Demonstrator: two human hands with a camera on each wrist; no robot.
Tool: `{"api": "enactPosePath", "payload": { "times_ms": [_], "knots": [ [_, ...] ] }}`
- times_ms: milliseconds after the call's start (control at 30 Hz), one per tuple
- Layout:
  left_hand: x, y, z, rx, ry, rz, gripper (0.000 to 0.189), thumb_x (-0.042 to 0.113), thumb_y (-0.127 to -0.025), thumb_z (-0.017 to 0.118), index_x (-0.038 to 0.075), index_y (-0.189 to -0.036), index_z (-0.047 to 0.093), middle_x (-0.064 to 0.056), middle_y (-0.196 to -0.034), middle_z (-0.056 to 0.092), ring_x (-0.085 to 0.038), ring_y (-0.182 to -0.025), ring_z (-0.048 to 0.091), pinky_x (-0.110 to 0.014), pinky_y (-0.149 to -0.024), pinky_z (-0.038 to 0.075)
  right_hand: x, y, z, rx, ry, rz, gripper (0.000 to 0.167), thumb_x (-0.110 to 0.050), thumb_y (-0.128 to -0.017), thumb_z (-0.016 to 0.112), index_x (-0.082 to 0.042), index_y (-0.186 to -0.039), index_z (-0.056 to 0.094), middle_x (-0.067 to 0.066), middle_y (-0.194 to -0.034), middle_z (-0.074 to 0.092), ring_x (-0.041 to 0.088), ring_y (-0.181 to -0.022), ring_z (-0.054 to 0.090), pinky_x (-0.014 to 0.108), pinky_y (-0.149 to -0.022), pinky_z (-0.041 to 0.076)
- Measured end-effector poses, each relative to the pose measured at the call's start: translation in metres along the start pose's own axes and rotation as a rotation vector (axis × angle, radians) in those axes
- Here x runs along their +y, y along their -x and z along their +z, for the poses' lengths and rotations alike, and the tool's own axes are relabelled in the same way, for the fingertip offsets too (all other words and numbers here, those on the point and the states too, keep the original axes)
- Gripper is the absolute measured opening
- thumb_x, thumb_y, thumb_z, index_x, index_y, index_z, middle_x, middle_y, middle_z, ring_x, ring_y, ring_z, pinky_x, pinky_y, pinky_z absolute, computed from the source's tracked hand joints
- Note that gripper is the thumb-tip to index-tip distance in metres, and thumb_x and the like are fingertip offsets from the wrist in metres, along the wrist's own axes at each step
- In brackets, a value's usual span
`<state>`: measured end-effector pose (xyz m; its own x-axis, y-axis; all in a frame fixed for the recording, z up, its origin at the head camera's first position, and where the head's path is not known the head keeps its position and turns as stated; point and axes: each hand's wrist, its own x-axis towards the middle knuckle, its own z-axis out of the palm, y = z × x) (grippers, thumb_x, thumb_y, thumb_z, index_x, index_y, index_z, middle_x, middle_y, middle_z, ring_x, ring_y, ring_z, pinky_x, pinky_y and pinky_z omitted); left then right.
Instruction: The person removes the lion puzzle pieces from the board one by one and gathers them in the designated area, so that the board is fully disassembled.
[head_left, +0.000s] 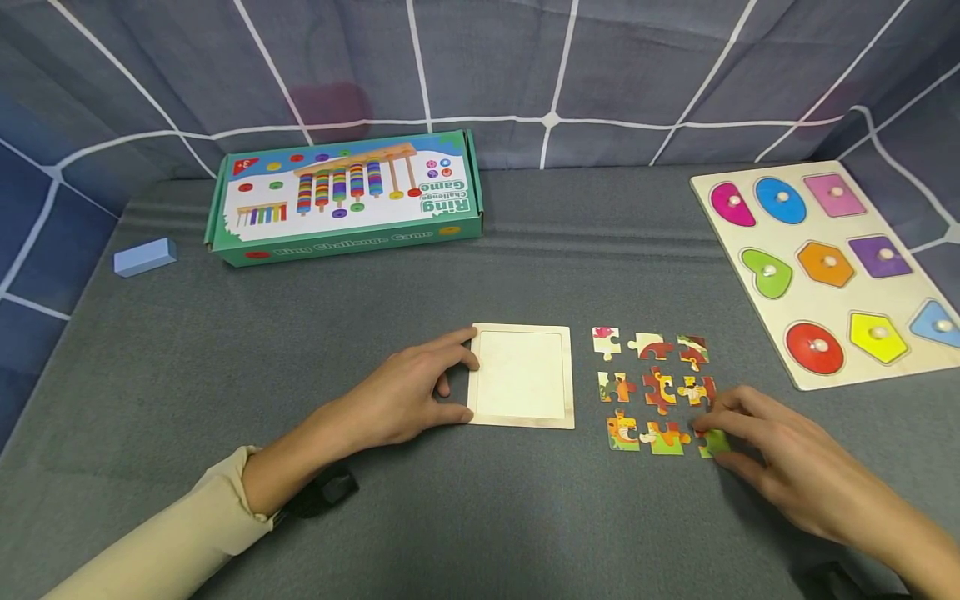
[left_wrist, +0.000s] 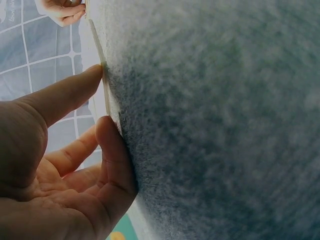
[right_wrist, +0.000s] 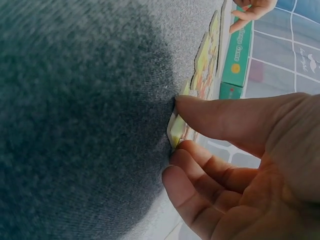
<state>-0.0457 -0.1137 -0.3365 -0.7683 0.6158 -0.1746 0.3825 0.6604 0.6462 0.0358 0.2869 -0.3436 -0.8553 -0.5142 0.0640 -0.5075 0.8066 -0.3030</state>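
Observation:
In the head view, a square wooden puzzle tray [head_left: 521, 373] with a raised rim lies flat on the grey cloth. My left hand [head_left: 408, 387] rests at its left edge, thumb near the lower corner and index finger near the upper one. To the tray's right, several cardboard jigsaw pieces [head_left: 660, 389] with a cartoon animal print lie apart in three rows. My right hand [head_left: 780, 458] pinches the green-bottomed jigsaw piece [head_left: 714, 444] at the lower right of this group between thumb and fingers. The right wrist view shows the thumb [right_wrist: 215, 117] at that piece's edge, close to the cloth.
A green ring game box [head_left: 345, 200] lies at the back left, with a light blue block [head_left: 145, 257] beside it. On the right is a wooden shape board [head_left: 806, 321] with knobbed colored pieces. A blue checked curtain [head_left: 487, 75] hangs behind the grey surface.

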Motion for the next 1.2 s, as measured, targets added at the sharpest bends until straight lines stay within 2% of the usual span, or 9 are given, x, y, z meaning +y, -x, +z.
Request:
{"api": "enactPosePath", "payload": {
  "times_ms": [200,233,433,467,1033,1200],
  "knots": [
    [-0.0002,0.0000,0.0002,-0.002,-0.003,-0.007,0.047,0.016,-0.078,0.086,0.006,-0.118,0.064,-0.014,-0.154,0.037,-0.008,-0.073,0.054,-0.030,-0.069,0.044,0.0016,0.0010,0.0004,0.010,-0.005,-0.011,0.053,-0.004,-0.057,0.091,-0.024,-0.103,0.072,-0.017,-0.100,0.052,0.001,-0.083,0.049,0.017,-0.067,0.040],
    [-0.0002,0.0000,0.0001,-0.002,-0.003,-0.007,0.047,0.016,-0.078,0.086,0.006,-0.118,0.064,-0.014,-0.154,0.037,-0.008,-0.073,0.053,-0.030,-0.069,0.044,0.0021,0.0012,0.0005,0.011,-0.007,-0.015,0.045,-0.013,-0.064,0.091,-0.024,-0.103,0.072,-0.017,-0.100,0.052,0.001,-0.083,0.049,0.016,-0.068,0.040],
    [-0.0004,0.0011,0.0000,0.003,-0.003,-0.004,0.047,0.016,-0.078,0.086,0.006,-0.118,0.064,-0.015,-0.154,0.037,-0.008,-0.073,0.053,-0.030,-0.069,0.044,0.0023,0.0013,0.0005,0.008,0.005,-0.010,0.046,-0.013,-0.062,0.092,-0.025,-0.102,0.072,-0.017,-0.098,0.051,0.001,-0.082,0.050,0.023,-0.063,0.044],
    [-0.0005,0.0013,0.0000,0.005,-0.003,-0.002,0.047,0.016,-0.078,0.086,0.006,-0.118,0.064,-0.015,-0.154,0.037,-0.008,-0.073,0.053,-0.029,-0.069,0.044,0.0018,0.0010,0.0005,0.007,0.009,-0.005,0.054,-0.004,-0.056,0.092,-0.025,-0.102,0.072,-0.017,-0.098,0.051,0.001,-0.082,0.050,0.025,-0.063,0.045],
    [-0.0001,0.0009,0.0000,0.001,0.002,-0.005,0.048,0.016,-0.077,0.087,0.006,-0.118,0.064,-0.015,-0.154,0.037,-0.008,-0.072,0.053,-0.030,-0.069,0.044,0.0006,0.0010,0.0002,-0.005,0.017,0.027,0.052,-0.004,-0.058,0.092,-0.026,-0.101,0.072,-0.019,-0.095,0.051,0.000,-0.080,0.048,0.027,-0.062,0.045],
    [-0.0009,0.0006,-0.0006,-0.001,0.005,0.005,0.047,0.015,-0.077,0.087,0.006,-0.118,0.064,-0.015,-0.154,0.037,-0.009,-0.073,0.054,-0.029,-0.068,0.044,-0.0011,-0.0001,-0.0017,-0.027,0.033,0.051,0.053,-0.006,-0.059,0.092,-0.025,-0.104,0.073,-0.017,-0.097,0.053,0.002,-0.081,0.049,0.028,-0.062,0.046]
  ]
}}
